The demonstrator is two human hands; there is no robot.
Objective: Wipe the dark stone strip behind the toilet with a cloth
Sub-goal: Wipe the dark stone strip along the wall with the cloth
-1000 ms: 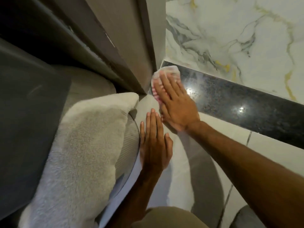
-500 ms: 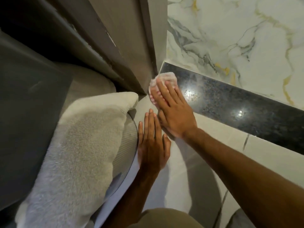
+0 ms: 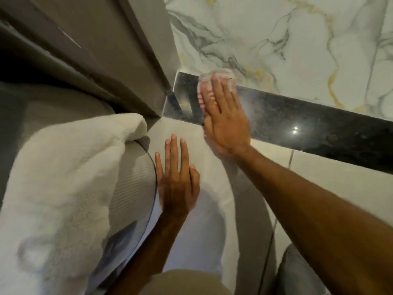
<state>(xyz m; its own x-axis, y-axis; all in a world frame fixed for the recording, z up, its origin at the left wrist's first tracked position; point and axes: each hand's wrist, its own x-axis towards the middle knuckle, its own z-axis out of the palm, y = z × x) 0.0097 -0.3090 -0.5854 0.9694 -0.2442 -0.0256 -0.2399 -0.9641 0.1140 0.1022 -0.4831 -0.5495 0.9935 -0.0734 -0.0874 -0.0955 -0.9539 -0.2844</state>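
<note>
A dark speckled stone strip point(image 3: 297, 122) runs from the corner by the door frame toward the right, between marble tiles. My right hand point(image 3: 225, 122) lies flat on it near its left end, pressing a pink-and-white cloth point(image 3: 219, 76) whose edge shows beyond my fingertips. The hand is blurred. My left hand point(image 3: 176, 179) rests flat with fingers together on the pale tile below the strip, holding nothing. No toilet is clearly visible.
A white fluffy towel point(image 3: 63, 188) lies over a ribbed grey surface point(image 3: 134, 184) at the left. A grey door frame point(image 3: 136, 50) meets the strip's left end. Veined white marble point(image 3: 287, 45) lies beyond the strip. A grey rounded object point(image 3: 297, 273) sits bottom right.
My right hand has slid the cloth to the right and farther up across the strip, away from the door-frame corner. My left hand has stayed flat on the tile.
</note>
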